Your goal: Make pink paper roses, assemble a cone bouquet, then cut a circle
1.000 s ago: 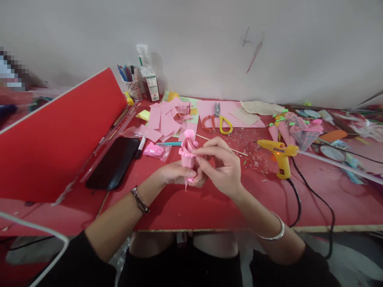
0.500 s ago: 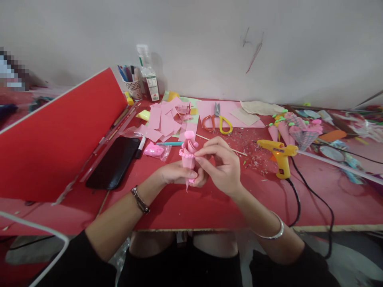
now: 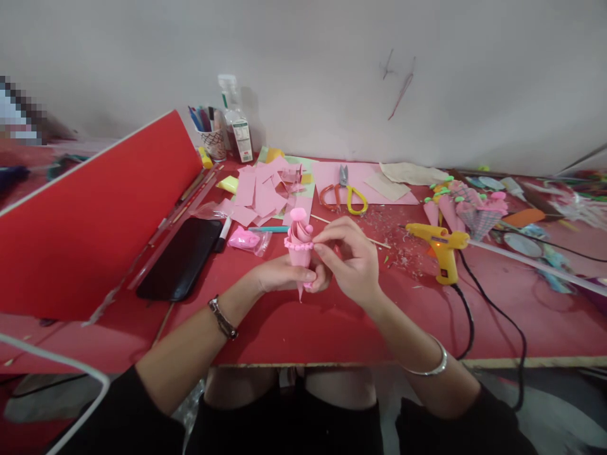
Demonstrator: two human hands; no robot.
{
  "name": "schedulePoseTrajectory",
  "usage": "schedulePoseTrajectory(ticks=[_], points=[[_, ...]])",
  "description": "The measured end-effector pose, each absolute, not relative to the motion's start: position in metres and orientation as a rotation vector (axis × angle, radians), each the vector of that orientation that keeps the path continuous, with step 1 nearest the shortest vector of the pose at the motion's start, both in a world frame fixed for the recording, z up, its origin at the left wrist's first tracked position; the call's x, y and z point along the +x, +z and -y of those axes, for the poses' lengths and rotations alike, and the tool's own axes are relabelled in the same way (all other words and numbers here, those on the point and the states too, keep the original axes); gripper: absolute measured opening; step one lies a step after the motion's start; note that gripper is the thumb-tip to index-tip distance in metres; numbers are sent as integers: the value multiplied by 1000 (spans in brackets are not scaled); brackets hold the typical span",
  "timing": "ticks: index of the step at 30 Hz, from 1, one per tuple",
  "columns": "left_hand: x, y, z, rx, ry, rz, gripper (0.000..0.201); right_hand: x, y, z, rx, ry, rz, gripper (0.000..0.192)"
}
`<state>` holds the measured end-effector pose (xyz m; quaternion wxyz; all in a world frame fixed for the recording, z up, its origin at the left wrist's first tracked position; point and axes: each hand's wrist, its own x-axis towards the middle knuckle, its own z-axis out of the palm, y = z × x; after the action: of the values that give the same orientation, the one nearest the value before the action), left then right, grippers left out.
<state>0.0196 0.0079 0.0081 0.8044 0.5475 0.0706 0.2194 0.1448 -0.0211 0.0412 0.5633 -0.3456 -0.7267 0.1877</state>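
Left hand (image 3: 283, 275) has fingers curled round lower part of cone (image 3: 299, 258), upright above table (image 3: 294, 341). Right hand (image 3: 353, 262): thumb and index nearly together at beaded rim (image 3: 298, 246); cannot tell if pinching.

Pink cone (image 3: 298, 257) at new tilt

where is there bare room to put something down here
Best patch: the red tabletop on the near side of the pink cone, between left forearm, right forearm and the table's front edge. Another lies between right forearm and glue gun cord. Crowded: the back, with paper pieces and scissors, and the right, with small cones behind the glue gun.
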Motion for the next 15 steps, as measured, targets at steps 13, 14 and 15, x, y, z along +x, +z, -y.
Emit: schedulePoseTrajectory(ticks=[13, 14, 15], points=[[23, 7, -6, 1377, 873, -621, 21, 147, 34, 16, -846, 642, 1493, 12], [25, 7, -5, 1390, 966, -745, 16, 147, 32, 14, -853, 681, 1503, 15], [26, 7, -5, 1391, 1047, -832, 14, 148, 29, 12, -854, 727, 1539, 20]])
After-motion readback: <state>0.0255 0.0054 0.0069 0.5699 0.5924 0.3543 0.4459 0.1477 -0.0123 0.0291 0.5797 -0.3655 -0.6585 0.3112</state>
